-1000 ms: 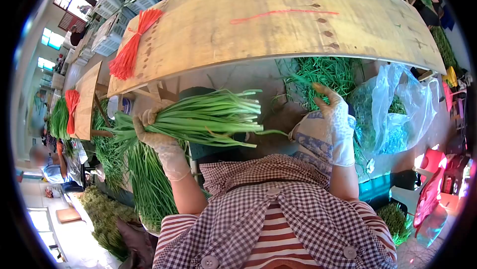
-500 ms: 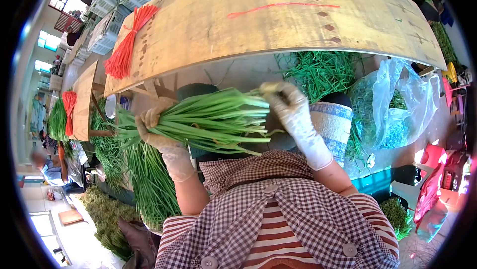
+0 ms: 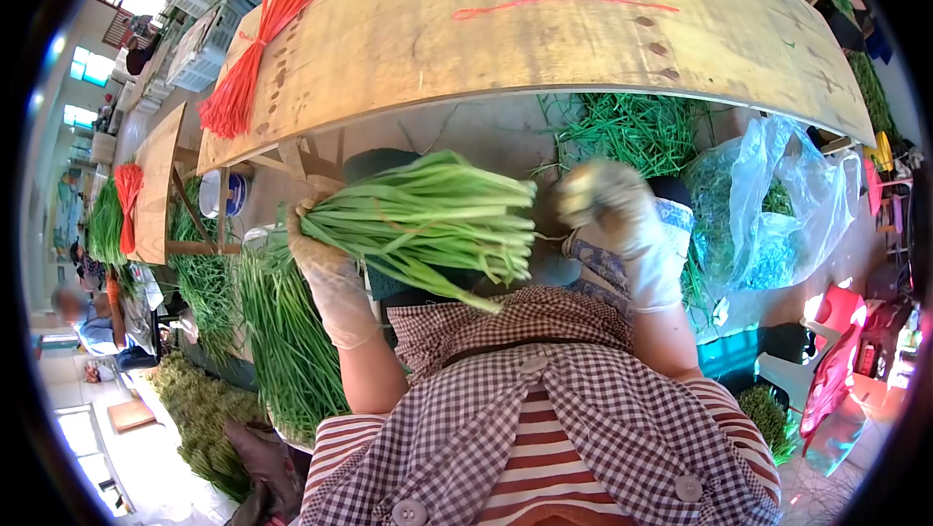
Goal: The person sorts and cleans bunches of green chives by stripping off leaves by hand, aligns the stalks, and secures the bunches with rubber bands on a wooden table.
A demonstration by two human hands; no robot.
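Observation:
My left hand (image 3: 328, 271), in a stained pale glove, is closed round a thick bunch of garlic chives (image 3: 418, 220). The bunch lies across in front of my lap, its pale stem ends pointing right and its leaves trailing left behind the hand. To the right of the stem ends, and apart from them, is my right hand (image 3: 617, 220), gloved too; its fingers are smeared by motion, and I cannot make out anything in them. More long chives (image 3: 292, 351) hang in a heap below my left forearm.
On the wooden table (image 3: 466, 50) lie a tied bundle of red strips (image 3: 255, 64) and a single red strip (image 3: 564, 3). Loose greens (image 3: 632, 132) cover the floor beneath, beside a clear plastic bag (image 3: 768, 205). A person (image 3: 97, 327) is at far left.
My right hand has moved right, away from the stem ends. The bunch's stem ends now fan out wider and tilt slightly towards me; my left hand keeps its hold.

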